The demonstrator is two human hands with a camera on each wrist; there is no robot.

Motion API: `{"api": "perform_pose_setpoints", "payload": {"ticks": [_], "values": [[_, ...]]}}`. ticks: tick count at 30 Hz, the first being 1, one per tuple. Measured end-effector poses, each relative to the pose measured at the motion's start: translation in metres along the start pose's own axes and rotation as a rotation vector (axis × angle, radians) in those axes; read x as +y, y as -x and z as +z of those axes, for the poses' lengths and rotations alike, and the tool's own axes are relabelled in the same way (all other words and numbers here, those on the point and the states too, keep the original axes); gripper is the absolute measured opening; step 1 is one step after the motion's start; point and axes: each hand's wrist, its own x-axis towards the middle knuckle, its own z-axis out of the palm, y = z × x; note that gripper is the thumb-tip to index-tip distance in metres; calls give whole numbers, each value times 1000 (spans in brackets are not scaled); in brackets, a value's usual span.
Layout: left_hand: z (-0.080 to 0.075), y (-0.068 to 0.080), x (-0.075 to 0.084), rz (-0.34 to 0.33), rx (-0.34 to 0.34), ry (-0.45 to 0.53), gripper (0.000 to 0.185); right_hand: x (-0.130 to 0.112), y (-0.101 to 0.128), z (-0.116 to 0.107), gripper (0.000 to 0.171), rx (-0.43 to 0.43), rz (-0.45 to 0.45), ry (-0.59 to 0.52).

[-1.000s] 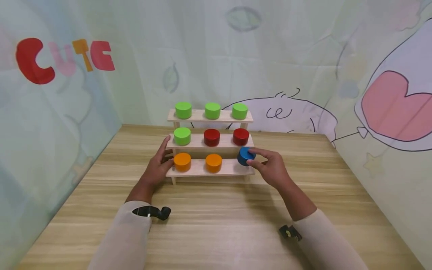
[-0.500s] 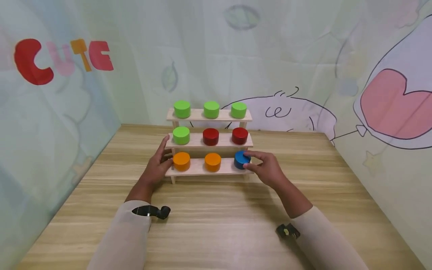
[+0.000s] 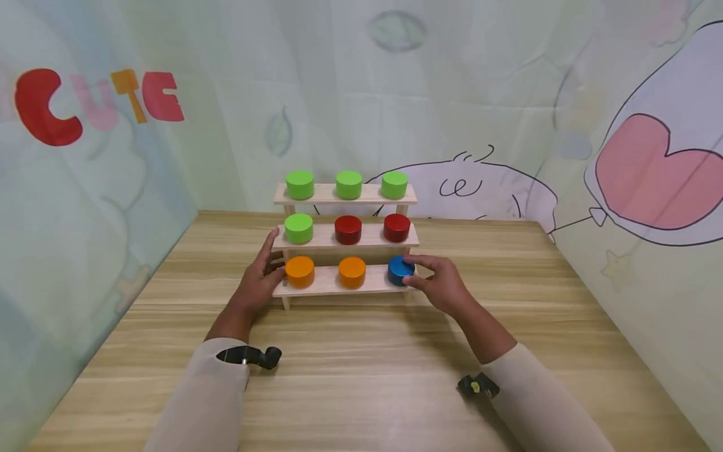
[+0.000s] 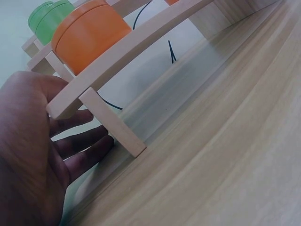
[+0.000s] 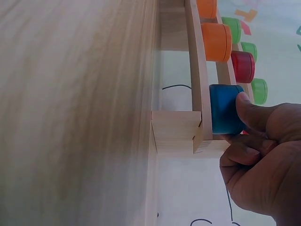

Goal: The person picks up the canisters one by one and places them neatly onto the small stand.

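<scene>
The blue disc (image 3: pixel 401 270) is pinched by the right hand (image 3: pixel 443 287) at the bottom shelf's (image 3: pixel 327 287) three-o'clock end (left hand (image 3: pixel 257 285) flat, steadying), where a careless release could tip it off.

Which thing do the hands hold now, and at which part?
The right hand pinches the blue cylinder by its round side; the left hand only rests against the wooden rack.

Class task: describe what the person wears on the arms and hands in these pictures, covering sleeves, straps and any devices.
Both arms wear long, pale cream sleeves reaching the wrists. A small black device sits at the left wrist, and another black device with a yellowish spot sits at the right. The left hand and right hand are bare: no gloves or rings visible.
</scene>
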Motion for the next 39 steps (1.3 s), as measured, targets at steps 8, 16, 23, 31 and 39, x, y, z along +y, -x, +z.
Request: {"api": "perform_pose_setpoints", "payload": {"ticks": [8,16,23,31,39], "values": [[0,-1,1,11,0,-17,93,-1,0,-1,51,-2,10,3],[0,0,1,8,2,-33,91,-3,4,-5,60,-18,28,24],[0,-1,-1,13,8,-7,92,-4,4,-9,63,-23,76,51],[0,1,1,-30,31,-4,83,-2,6,-15,59,15,56,56],[3,3,5,42,235,-254,69,-3,10,-16,49,209,-26,165]]}}
